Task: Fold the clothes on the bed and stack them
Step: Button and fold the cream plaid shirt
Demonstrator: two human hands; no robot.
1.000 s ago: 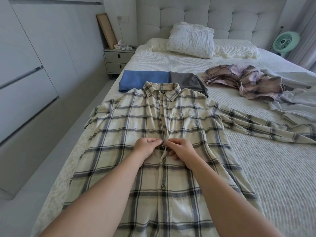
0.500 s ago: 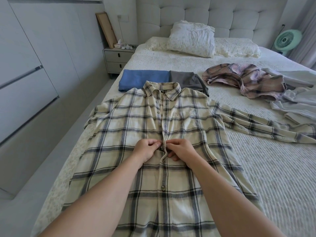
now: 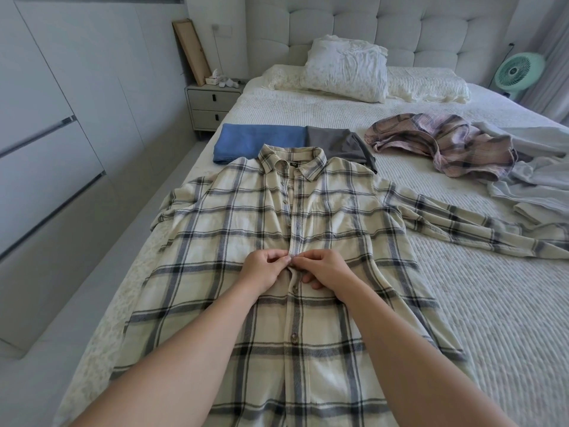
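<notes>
A cream plaid shirt [image 3: 234, 229] lies flat and face up on the bed [image 3: 480, 309], collar away from me, sleeves spread to both sides. My left hand [image 3: 261, 271] and my right hand [image 3: 326, 271] meet at the shirt's button placket at mid-chest, each pinching an edge of the placket with curled fingers. Buttons below my hands look fastened; those above look undone. Beyond the collar lie a folded blue garment [image 3: 258, 141] and a folded grey garment [image 3: 335, 143] side by side.
A crumpled pink plaid garment [image 3: 446, 143] and pale grey clothes [image 3: 542, 177] lie at the right. Pillows [image 3: 348, 69] lean on the headboard. A nightstand [image 3: 212, 103] stands left of the bed, a wardrobe [image 3: 46, 149] lines the left wall, and a green fan [image 3: 520, 72] is far right.
Both hands stay at the same spot on the placket with only small finger movements. The shirt has not shifted.
</notes>
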